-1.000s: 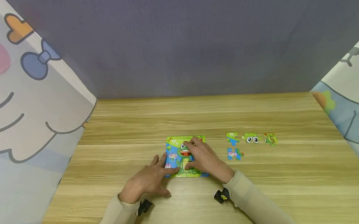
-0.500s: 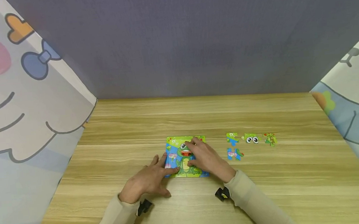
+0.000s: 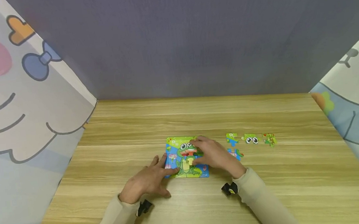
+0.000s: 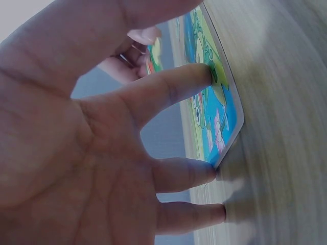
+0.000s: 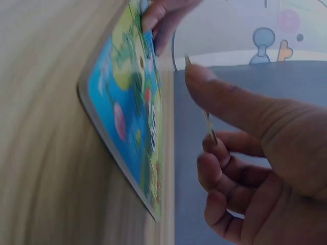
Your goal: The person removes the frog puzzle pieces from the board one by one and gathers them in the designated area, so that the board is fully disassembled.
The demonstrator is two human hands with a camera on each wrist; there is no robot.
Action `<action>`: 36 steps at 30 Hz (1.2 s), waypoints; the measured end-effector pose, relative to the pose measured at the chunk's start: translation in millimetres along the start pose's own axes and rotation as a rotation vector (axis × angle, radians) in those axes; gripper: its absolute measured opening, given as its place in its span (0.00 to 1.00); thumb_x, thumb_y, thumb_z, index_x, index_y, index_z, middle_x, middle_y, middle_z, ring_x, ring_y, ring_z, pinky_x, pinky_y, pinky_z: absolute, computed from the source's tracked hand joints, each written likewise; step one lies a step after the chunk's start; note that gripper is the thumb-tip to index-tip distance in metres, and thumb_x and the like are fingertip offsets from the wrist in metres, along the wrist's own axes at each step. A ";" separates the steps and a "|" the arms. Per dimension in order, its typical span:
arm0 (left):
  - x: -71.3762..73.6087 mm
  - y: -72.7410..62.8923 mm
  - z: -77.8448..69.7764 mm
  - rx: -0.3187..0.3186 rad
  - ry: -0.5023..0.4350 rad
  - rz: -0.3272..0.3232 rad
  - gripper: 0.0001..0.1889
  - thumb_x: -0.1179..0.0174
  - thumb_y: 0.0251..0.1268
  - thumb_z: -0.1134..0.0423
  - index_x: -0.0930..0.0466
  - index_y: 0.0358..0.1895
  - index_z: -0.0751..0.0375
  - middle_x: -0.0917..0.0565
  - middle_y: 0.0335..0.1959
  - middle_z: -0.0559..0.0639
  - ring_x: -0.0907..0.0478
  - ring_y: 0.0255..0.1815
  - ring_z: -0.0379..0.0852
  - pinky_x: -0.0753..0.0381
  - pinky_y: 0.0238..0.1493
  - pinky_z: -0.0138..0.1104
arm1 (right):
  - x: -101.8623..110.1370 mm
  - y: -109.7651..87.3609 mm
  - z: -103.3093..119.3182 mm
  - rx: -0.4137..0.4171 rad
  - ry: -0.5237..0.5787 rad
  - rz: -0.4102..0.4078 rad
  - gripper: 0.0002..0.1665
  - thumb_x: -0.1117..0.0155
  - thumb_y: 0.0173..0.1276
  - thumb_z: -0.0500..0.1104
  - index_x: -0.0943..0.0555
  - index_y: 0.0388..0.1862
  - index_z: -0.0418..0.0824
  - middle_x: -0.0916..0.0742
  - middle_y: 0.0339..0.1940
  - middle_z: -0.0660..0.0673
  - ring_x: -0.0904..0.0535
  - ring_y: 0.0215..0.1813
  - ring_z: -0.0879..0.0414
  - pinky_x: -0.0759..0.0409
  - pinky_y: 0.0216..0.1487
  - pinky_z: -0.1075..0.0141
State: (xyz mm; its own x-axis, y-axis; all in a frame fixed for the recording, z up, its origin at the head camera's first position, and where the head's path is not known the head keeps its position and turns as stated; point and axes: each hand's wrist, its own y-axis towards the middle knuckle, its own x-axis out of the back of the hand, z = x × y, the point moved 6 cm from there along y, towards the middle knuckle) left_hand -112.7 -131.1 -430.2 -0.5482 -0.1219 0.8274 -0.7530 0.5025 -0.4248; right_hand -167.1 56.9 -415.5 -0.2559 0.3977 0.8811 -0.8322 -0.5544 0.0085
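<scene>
A frog jigsaw puzzle board (image 3: pixel 185 174) lies flat on the wooden table, green and blue with the frog in the middle. My left hand (image 3: pixel 148 180) is spread at its left side, with fingertips on the board's corner and on the table, as the left wrist view shows. My right hand (image 3: pixel 214 154) pinches a thin puzzle piece (image 5: pixel 209 125) between thumb and fingers, tilted and raised above the board. That piece carries part of the frog's red mouth and yellow belly. The hand covers the board's upper right part in the head view.
Several loose puzzle pieces lie right of the board: a blue-green one (image 3: pixel 232 139), one with the frog's eyes (image 3: pixel 251 139), a flowered one (image 3: pixel 270 139) and another partly behind the right hand (image 3: pixel 238 154). A grey wall (image 3: pixel 199 52) stands behind the table.
My right hand has lifted a puzzle piece off the board and moved slightly right. More of the frog's eyes and the board's lower right now shows. My left hand has stayed put.
</scene>
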 end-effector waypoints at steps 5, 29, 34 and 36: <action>-0.6 0.1 0.1 0.001 -0.006 -0.004 0.41 0.21 0.47 0.51 0.26 0.70 0.42 0.52 0.81 0.71 0.51 0.78 0.79 0.33 0.62 0.72 | 6.0 -7.9 -9.9 0.065 0.015 0.025 0.43 0.19 0.53 0.50 0.23 0.67 0.36 0.16 0.47 0.45 0.24 0.36 0.59 0.23 0.36 0.68; -1.4 -0.2 0.6 0.008 -0.039 -0.008 0.41 0.20 0.46 0.53 0.25 0.69 0.42 0.53 0.81 0.70 0.51 0.78 0.79 0.35 0.64 0.73 | 34.1 -55.2 -64.8 0.013 0.104 -0.018 0.44 0.19 0.53 0.49 0.23 0.66 0.35 0.16 0.48 0.47 0.24 0.40 0.56 0.26 0.39 0.69; -0.9 -0.9 0.1 0.004 -0.038 -0.012 0.41 0.21 0.46 0.53 0.25 0.69 0.42 0.52 0.81 0.70 0.51 0.78 0.79 0.35 0.64 0.72 | 39.9 -68.9 -78.9 -0.009 0.117 -0.052 0.44 0.18 0.51 0.49 0.22 0.65 0.34 0.19 0.37 0.49 0.26 0.37 0.56 0.28 0.36 0.70; -0.6 -1.2 0.0 0.004 -0.036 -0.013 0.41 0.21 0.46 0.53 0.25 0.69 0.42 0.52 0.81 0.70 0.51 0.78 0.79 0.34 0.64 0.71 | 42.5 -74.4 -84.4 -0.017 0.137 -0.063 0.44 0.17 0.50 0.47 0.22 0.65 0.33 0.21 0.34 0.49 0.27 0.36 0.56 0.28 0.36 0.71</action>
State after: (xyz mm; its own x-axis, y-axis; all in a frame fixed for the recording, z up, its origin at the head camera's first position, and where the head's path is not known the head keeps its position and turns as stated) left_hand -111.4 -131.6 -430.2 -0.5515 -0.1594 0.8188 -0.7612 0.4976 -0.4159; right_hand -157.6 176.7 -418.7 -0.2665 0.5281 0.8063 -0.8565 -0.5133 0.0532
